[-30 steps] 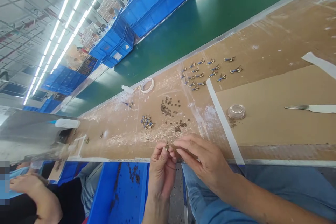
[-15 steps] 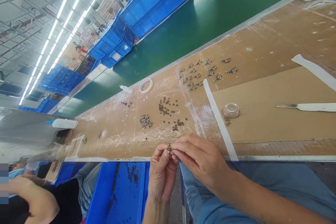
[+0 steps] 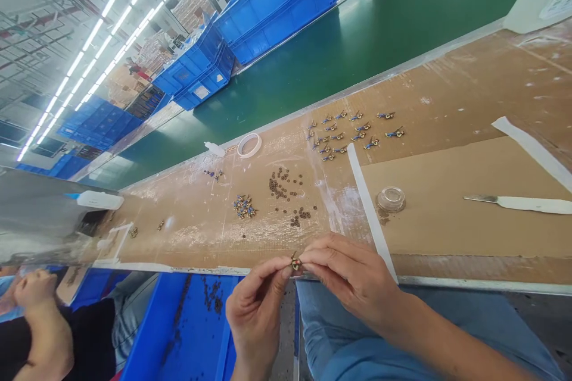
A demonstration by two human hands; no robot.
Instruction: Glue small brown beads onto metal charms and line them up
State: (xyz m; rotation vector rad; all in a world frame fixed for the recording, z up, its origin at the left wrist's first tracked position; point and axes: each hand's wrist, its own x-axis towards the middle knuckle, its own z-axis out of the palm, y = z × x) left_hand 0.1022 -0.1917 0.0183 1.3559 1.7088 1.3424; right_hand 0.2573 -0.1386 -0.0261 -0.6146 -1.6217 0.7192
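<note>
I have the small figurine (image 3: pixel 295 264) over the near edge of the worktop (image 3: pixel 192 244), pinched between my left hand's (image 3: pixel 255 312) thumb and forefinger; my right hand's (image 3: pixel 351 274) fingertips close on its other side. Beyond lie brown discs (image 3: pixel 295 222), then spaced-out figurines (image 3: pixel 371 143).

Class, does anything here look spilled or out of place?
A lone brown disc lies apart, left of the clustered discs, looking stray. A brown patch beside the clear dish may be a spill; I cannot tell.
</note>
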